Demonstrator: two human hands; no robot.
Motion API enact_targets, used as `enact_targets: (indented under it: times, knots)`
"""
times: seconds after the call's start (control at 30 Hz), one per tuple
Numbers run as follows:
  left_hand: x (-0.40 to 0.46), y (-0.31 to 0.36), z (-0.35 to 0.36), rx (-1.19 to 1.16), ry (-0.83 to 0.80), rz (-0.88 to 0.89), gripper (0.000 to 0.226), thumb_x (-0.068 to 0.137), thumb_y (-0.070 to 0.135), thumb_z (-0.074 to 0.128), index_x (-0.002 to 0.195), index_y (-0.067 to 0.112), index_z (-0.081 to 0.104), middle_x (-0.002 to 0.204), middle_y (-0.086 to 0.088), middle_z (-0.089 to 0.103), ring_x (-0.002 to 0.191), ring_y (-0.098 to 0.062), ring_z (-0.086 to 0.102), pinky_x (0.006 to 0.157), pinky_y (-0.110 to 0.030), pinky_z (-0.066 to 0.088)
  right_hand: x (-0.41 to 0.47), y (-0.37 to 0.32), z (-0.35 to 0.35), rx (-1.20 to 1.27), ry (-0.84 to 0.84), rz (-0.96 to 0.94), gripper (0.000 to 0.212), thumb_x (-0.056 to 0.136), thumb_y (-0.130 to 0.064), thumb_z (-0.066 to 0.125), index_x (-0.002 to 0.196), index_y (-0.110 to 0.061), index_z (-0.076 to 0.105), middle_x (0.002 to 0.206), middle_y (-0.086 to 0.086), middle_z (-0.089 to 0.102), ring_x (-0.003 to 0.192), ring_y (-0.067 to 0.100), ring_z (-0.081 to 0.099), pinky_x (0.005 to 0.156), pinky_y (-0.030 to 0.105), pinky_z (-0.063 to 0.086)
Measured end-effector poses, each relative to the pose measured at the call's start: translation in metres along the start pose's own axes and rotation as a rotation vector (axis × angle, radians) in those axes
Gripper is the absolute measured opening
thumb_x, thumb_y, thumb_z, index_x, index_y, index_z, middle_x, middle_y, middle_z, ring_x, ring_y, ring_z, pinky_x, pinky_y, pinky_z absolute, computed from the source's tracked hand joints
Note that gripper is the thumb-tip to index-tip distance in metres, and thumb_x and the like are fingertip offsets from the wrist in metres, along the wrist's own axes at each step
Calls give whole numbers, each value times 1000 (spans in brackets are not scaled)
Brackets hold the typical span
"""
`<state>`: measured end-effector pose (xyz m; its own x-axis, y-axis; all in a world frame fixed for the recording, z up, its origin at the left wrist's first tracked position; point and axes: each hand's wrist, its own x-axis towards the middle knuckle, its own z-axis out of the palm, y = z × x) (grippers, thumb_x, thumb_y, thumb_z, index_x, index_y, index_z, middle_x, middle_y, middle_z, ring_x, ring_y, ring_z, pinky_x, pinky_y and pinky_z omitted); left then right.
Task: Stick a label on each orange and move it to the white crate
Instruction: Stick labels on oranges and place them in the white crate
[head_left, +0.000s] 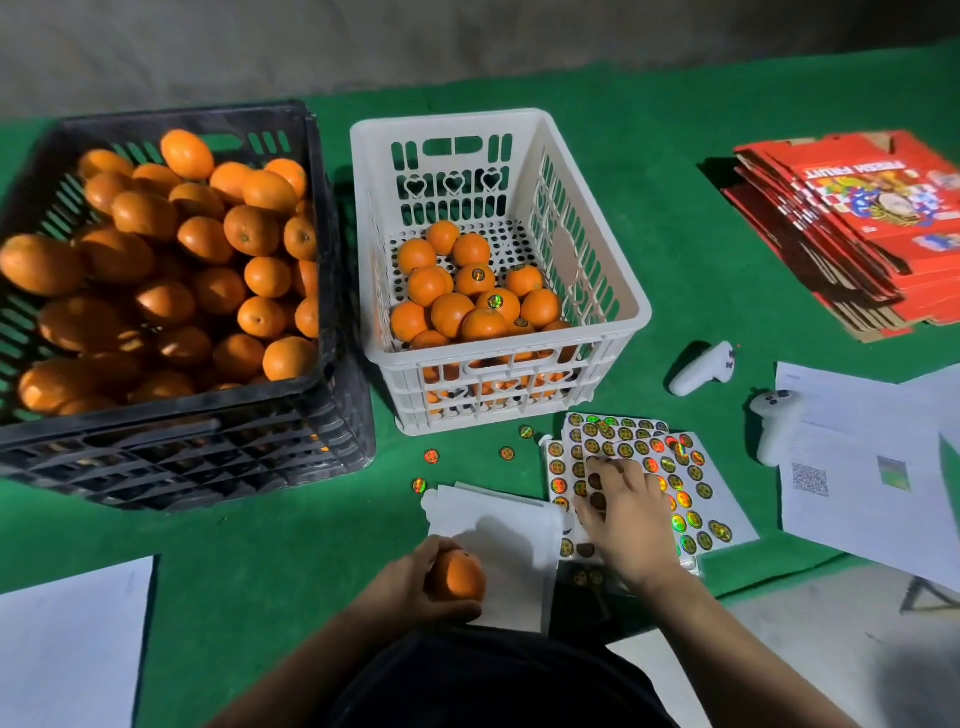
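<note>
My left hand grips an orange low in the middle, just above my lap. My right hand lies on the sheets of round holographic labels, its fingertips curled at a label near the sheet's upper left. The white crate stands behind the sheets and holds several oranges, a few with labels showing. A black crate to the left is piled with unlabelled oranges.
Several loose labels lie on the green cloth in front of the white crate. An empty backing sheet lies by my left hand. Two white controllers, printed papers and a stack of flat red cartons sit on the right.
</note>
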<state>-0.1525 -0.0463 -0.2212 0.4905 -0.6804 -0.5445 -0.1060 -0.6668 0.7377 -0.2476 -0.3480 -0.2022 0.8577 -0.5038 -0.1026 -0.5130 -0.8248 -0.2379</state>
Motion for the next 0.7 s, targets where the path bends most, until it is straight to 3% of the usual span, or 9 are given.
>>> enact_targets:
  times: [0.1,0.17,0.23,0.37,0.5,0.63,0.7]
  knots:
    - [-9,10,-4,-157,54,55,79,66,75,83,128,41,47,126,10,59,107,-11,66,83,-18,58,-6,10,-2,55,132,116,77,93,-65,62,152,-16,49,148,21,43,132,42,42,108,48,31]
    - [-13,16,-8,-215,82,106,86,65,82,79,131,35,52,128,6,59,110,-16,66,89,-27,60,-6,23,-5,81,45,289,82,94,-60,63,158,-16,38,154,23,40,138,45,39,112,53,32]
    - [-15,22,-10,-238,105,132,80,71,76,80,132,31,55,128,4,60,110,-17,66,91,-31,59,-6,31,-6,83,-28,312,79,96,-47,68,159,-15,35,153,20,46,134,44,42,111,52,35]
    - [-18,32,-17,-292,137,137,70,76,64,81,130,27,57,126,2,62,107,-9,65,89,-27,57,-9,32,-10,157,2,65,59,98,-24,70,153,-15,51,137,16,61,122,40,53,102,50,47]
    - [-24,43,-25,-477,156,76,78,68,67,86,131,28,60,122,3,69,109,-11,69,90,-28,57,-9,21,-27,253,154,-23,54,91,-11,75,143,-10,61,118,12,67,109,37,61,91,47,54]
    - [-40,59,-30,-763,114,103,73,73,58,86,134,24,64,128,5,75,120,-17,70,92,-21,55,-19,-16,-46,305,338,-262,44,95,-15,71,138,-11,62,115,6,65,102,25,59,90,37,46]
    - [-43,71,-35,-862,95,119,90,62,64,93,135,19,63,132,0,74,125,-20,68,99,-26,56,-28,-39,-49,302,324,-407,44,97,-23,64,139,-13,58,119,4,63,101,22,57,86,36,46]
